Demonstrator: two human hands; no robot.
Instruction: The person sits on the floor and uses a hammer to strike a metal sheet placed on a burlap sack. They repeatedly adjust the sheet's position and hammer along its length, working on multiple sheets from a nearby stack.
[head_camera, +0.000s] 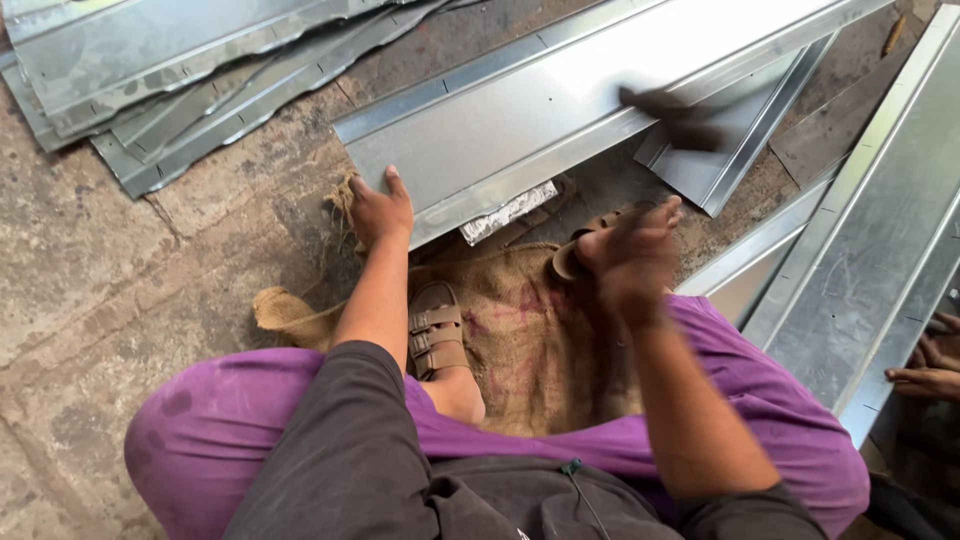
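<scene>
left hand pressing dull folded metal channel, blurred right hand

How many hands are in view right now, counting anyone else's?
3: the person's left hand flat on the metal sheet, their blurred right hand raised, and another person's hand at the right edge. More may be hidden.

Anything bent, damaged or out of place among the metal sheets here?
Yes. The stacked sheets at upper left have wavy, buckled edges and lie fanned unevenly, unlike the straight folded sheet under the left hand. The right hand is motion-blurred.
</scene>
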